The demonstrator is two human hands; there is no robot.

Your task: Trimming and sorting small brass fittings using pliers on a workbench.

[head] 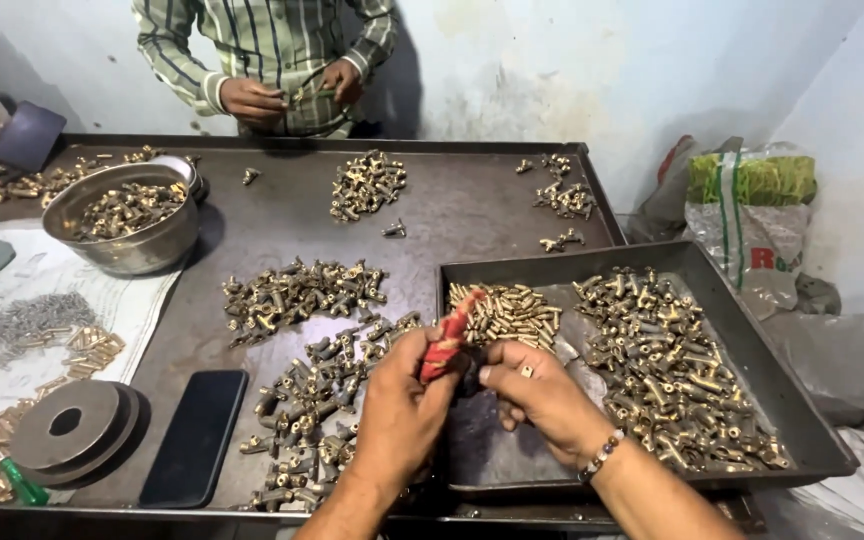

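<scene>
Two hands meet over the near left corner of the shallow metal tray (812,420): the left hand (402,415) pinches a red-wrapped tool (449,338) upright, the right hand (542,395) closes on a small part at its tip, seemingly steadying it. Brass fittings (672,370) lie sorted inside that tray. Beyond the tray, another person's hands (292,95) work.
</scene>
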